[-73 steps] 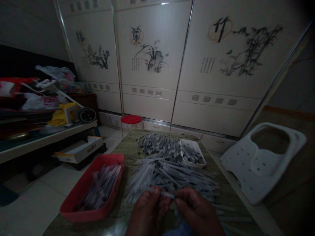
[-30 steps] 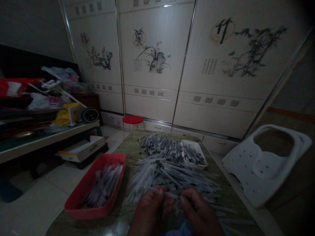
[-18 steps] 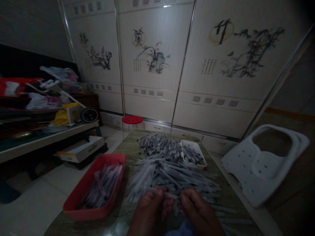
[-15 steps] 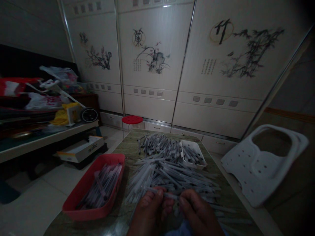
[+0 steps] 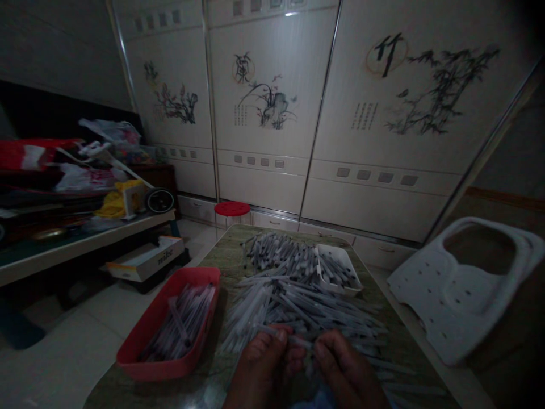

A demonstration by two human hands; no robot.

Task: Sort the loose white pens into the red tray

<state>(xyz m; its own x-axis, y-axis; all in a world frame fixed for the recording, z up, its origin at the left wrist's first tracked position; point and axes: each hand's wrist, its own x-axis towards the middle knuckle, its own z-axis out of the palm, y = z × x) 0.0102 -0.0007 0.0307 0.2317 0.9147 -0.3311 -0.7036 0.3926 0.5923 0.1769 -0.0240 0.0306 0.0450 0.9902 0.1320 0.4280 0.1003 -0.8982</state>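
Note:
My left hand (image 5: 264, 369) and my right hand (image 5: 344, 372) meet at the near edge of the table (image 5: 221, 250), fingers pinched on one thin grey pen tube (image 5: 300, 342) held between them. Just beyond my fingers lies a big heap of grey pen tubes (image 5: 298, 304). A red tray (image 5: 147, 335) to the left holds several more of them. A small white tray (image 5: 340, 267) with dark thin pieces sits at the heap's far right.
A white plastic seat (image 5: 464, 284) stands right of the table. A red stool (image 5: 232, 209) is beyond the table's far end, before the painted wardrobe doors (image 5: 272, 113). A cluttered low bench (image 5: 85, 227) and a flat box (image 5: 147, 258) are on the left.
Both hands have stayed together on the tube, sinking slightly lower in view. The view has shifted a little to the left, so everything sits slightly further right.

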